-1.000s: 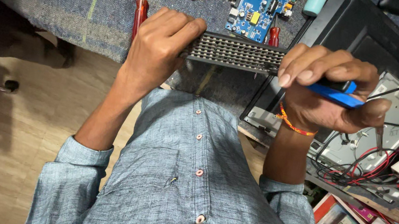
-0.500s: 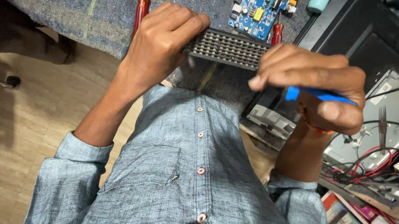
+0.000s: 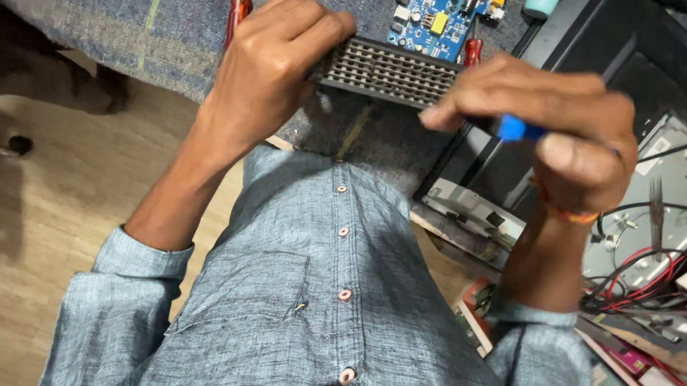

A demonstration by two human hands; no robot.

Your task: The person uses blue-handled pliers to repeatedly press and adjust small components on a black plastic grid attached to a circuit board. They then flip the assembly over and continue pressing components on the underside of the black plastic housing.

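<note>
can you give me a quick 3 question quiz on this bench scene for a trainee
1. True or false: the left hand grips one end of the dot-matrix LED panel.
2. What colour is the tool handle in the right hand? A red, B blue, C yellow
3. Fill in: the blue circuit board lies on the cloth just beyond the ____.

Key
1. true
2. B
3. LED panel
</note>
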